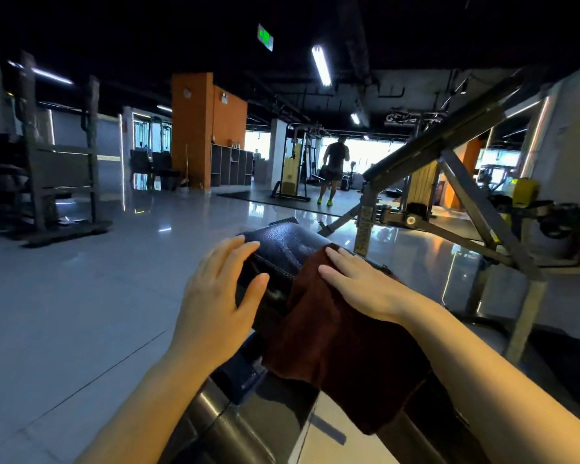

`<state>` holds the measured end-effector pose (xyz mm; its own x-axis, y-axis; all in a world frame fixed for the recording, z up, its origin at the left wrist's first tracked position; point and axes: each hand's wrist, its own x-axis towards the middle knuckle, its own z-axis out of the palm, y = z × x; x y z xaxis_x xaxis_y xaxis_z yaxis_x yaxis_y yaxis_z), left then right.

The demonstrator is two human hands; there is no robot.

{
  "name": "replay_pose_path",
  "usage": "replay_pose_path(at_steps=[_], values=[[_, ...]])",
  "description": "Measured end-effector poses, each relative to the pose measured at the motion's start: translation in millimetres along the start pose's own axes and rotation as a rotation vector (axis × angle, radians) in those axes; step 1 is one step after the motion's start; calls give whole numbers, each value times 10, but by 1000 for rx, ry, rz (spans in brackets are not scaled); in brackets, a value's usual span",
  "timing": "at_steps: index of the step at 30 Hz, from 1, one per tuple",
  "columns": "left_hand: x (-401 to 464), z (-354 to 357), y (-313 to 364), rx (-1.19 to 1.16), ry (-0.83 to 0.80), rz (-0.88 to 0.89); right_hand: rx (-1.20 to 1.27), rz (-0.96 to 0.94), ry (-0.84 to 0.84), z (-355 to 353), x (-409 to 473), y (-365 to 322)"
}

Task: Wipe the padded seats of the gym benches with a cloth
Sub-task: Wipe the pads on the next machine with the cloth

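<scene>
A black padded bench seat runs away from me in the middle of the view. A dark brown cloth lies draped over its near part. My right hand lies flat on the cloth's far end with straight fingers, pressing it onto the pad. My left hand is spread open at the pad's left edge, fingers straight and reaching over the seam; I cannot tell whether it touches the pad.
A metal machine frame with slanted bars stands close on the right. A rack stands at the left on the glossy tiled floor. A person stands far ahead beside a cable machine.
</scene>
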<state>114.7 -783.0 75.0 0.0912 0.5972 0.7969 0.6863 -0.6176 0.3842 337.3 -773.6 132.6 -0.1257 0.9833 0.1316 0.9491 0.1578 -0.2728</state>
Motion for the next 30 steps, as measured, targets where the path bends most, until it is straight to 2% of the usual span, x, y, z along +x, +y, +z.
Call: replay_pose_path(at_steps=[3, 6, 12, 15, 19, 26, 30], values=[[110, 118, -121, -67, -32, -70, -31, -34, -2, -14, 222, -142], [71, 243, -133, -196, 40, -94, -35, -163, -15, -23, 415, -353], [22, 424, -270, -198, 139, -14, 39, -397, -25, -33, 128, -291], [11, 452, -306, -203, 162, 16, 78, -387, 5, -44, -261, 29], [8, 497, -258, -278, 184, -22, 74, -275, 69, -144, -492, 215], [6, 568, -249, -299, 198, -49, -49, -212, -83, -114, 218, -335], [6, 537, -276, -288, 210, -42, -32, -239, -57, -107, 484, -635]])
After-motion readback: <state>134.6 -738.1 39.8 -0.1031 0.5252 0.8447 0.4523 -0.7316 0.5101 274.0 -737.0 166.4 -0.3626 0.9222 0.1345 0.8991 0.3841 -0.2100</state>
